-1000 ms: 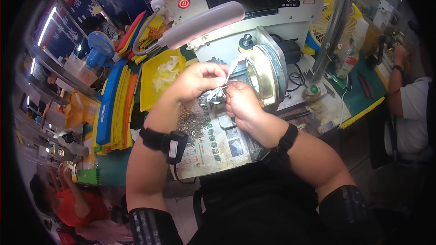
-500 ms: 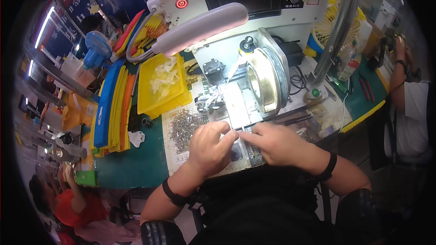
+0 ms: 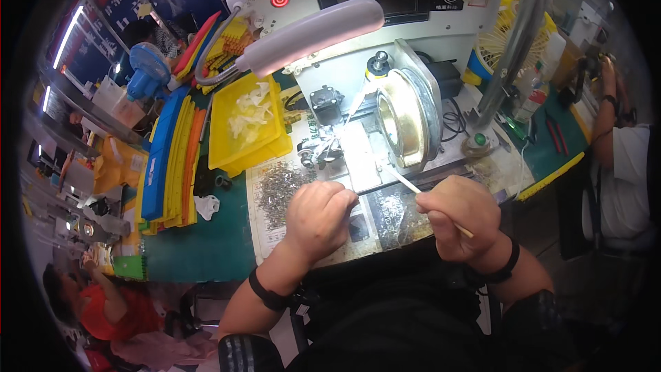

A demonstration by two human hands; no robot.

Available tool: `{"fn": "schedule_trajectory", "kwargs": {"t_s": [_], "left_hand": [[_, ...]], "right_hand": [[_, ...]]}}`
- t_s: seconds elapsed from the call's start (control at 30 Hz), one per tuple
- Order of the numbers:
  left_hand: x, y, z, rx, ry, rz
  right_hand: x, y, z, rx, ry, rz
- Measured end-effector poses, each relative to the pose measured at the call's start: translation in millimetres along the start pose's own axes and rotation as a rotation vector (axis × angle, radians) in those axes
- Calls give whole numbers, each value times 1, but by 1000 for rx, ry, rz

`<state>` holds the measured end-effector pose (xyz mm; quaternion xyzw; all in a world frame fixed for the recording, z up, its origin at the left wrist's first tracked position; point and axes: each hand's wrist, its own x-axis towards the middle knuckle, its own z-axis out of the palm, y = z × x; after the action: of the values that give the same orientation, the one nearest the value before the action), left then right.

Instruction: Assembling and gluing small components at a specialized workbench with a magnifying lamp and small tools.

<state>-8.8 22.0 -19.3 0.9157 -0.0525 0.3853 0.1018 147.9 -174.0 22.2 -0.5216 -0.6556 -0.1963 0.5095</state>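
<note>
Stick (image 3: 405, 180) sits pinched in my right hand (image 3: 463, 210), its tip ahead of that grip, near the bright plate (image 3: 358, 155). My left hand (image 3: 318, 217) is curled; I can't tell whether it holds anything. Picking up looks done; loose metal pieces (image 3: 277, 196) lie heaped left of it, so I judge plenty remains.

The left hand (image 3: 319, 219) and right hand (image 3: 460, 212), nearly touching half a second ago, have parted. The right has moved outward, its thin pale stick (image 3: 405, 181) now clearly showing.
</note>
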Motion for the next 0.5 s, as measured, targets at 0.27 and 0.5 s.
{"fn": "schedule_trajectory", "kwargs": {"t_s": [0.27, 0.5], "left_hand": [[2, 1, 2, -22, 25, 14], [-5, -2, 0, -20, 20, -9]], "right_hand": [[22, 2, 10, -5, 47, -16], [5, 3, 6, 6, -31, 5]]}}
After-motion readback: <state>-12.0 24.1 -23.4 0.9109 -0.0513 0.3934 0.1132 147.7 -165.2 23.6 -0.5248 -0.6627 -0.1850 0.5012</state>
